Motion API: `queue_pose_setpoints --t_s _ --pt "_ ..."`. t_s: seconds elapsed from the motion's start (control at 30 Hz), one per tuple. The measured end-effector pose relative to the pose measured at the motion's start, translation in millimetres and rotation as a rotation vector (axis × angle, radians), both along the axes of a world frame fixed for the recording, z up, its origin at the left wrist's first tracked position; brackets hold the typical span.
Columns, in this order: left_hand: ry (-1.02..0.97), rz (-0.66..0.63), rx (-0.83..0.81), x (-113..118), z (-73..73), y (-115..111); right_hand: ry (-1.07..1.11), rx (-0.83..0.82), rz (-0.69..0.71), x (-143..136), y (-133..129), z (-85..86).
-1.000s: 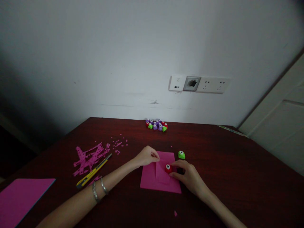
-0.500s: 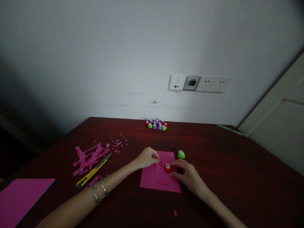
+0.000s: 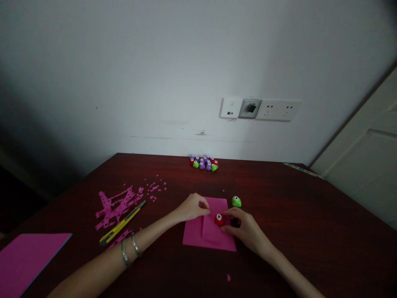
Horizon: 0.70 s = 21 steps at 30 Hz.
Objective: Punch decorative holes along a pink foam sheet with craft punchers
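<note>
A small red craft punch (image 3: 218, 219) with a white-ringed top sits over a narrow pink paper strip (image 3: 211, 232). My right hand (image 3: 245, 227) grips the punch from its right side between thumb and fingers. At the strip's upper left, my left hand (image 3: 195, 208) pinches the paper's edge. Under the strip lies a larger pink sheet (image 3: 192, 236) on the dark table. Just beyond my right hand stands a green craft punch (image 3: 236, 201), touched by neither hand.
Several purple, red and green punches (image 3: 203, 162) cluster near the wall. To the left lie pink paper offcuts (image 3: 114, 207), a yellow utility knife (image 3: 122, 224), tiny cut pieces (image 3: 154, 187) and a pink paper stack (image 3: 32, 258). Sockets (image 3: 259, 109) are on the wall.
My left hand has shifted slightly to the right along the strip. The red punch and my right hand stay in nearly the same place.
</note>
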State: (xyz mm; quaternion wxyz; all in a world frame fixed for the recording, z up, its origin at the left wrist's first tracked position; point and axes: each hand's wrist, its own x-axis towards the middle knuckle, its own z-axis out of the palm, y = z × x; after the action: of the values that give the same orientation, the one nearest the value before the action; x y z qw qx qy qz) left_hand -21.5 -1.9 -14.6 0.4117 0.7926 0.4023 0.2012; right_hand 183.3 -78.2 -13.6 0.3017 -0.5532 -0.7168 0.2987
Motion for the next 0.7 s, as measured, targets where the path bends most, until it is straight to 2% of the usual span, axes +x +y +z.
queue_pose_setpoints --t_s 0.2,0.37,0.5,0.7 --pt "0.073 -0.026 0.112 -3.8 9.1 -0.6 0.006 -0.07 0.019 5.3 3.2 2.9" --pt "0.153 -0.27 0.308 -11.9 20.8 1.6 -0.003 -0.069 0.027 7.0 3.3 1.2" --pt "0.243 -0.342 0.353 -14.0 19.1 3.9 0.006 -0.05 0.022 6.9 3.7 -1.2" --pt "0.25 -0.342 0.352 -12.3 13.3 4.8 0.005 -0.056 0.014 4.5 2.8 3.2"
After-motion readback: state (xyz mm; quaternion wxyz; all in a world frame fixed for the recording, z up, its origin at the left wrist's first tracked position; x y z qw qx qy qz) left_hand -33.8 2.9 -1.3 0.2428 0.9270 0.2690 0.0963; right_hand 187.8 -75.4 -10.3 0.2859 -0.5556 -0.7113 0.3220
